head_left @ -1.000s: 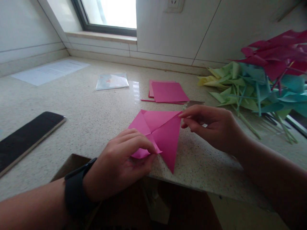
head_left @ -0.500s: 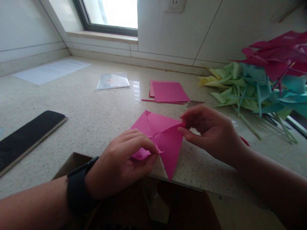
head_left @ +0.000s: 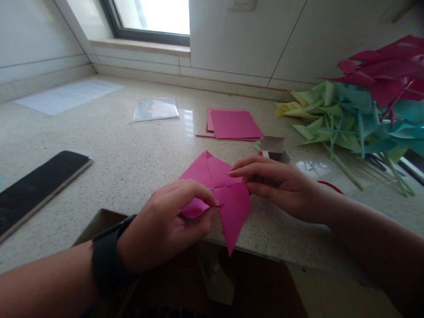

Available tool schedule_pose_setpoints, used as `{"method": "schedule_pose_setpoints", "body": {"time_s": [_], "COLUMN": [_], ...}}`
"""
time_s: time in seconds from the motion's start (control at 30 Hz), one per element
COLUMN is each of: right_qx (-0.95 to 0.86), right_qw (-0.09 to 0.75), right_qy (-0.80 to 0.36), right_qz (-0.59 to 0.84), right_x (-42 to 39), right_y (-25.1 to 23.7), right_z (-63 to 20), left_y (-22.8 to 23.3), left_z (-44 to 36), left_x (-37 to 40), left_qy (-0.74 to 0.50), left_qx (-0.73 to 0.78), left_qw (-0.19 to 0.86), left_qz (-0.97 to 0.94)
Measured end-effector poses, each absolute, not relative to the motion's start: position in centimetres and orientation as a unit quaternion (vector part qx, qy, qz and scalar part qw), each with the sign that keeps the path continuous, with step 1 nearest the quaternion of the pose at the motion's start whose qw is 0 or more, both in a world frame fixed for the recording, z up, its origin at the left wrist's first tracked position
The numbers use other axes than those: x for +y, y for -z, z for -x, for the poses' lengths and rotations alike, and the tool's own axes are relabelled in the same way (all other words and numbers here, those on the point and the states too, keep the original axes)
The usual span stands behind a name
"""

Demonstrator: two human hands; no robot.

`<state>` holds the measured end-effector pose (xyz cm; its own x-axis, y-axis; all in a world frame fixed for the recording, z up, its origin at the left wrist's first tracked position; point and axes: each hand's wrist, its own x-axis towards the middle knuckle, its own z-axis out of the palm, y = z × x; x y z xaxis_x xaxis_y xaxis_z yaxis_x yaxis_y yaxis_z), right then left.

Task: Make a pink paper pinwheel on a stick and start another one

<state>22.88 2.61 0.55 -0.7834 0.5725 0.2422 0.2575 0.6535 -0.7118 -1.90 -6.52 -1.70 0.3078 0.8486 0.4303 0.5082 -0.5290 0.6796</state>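
Two bare hands fold a pink paper square (head_left: 228, 198) at the near edge of a speckled stone counter (head_left: 132, 154). The left hand (head_left: 165, 225), wrist in a black watch (head_left: 107, 260), pinches a flap at the sheet's 8 o'clock corner; the right hand (head_left: 278, 185) pinches its 3 o'clock corner. A pink paper stack (head_left: 233, 124) lies at 12 o'clock, paper pinwheels (head_left: 361, 106) at 2 o'clock, a black phone (head_left: 36, 187) at 9 o'clock.

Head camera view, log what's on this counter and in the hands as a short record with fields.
left hand: pinches the lower left flap of the pink folded paper
right hand: fingers press the paper's right corner toward the middle
wrist: black watch on the left arm
counter: speckled stone
behind the paper: stack of pink sheets, clear packet
left: dark phone, white printed sheet
right: pile of paper pinwheels, green, teal and pink
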Motion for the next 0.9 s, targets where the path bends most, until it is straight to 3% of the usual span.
{"method": "schedule_pose_setpoints", "body": {"time_s": [0.6,0.9], "right_qx": [-0.913,-0.892], "right_qw": [0.172,0.165], "right_qy": [-0.306,-0.328], "right_qz": [0.210,0.265], "right_x": [3.40,2.95], "right_y": [0.27,0.03], "right_z": [-23.16,-22.80], "left_y": [1.66,1.69], "left_z": [1.86,1.92], "left_x": [-6.54,-6.47], "left_qy": [-0.389,-0.393], "left_qx": [0.429,0.414], "left_qw": [0.220,0.234], "left_qz": [-0.785,-0.787]}}
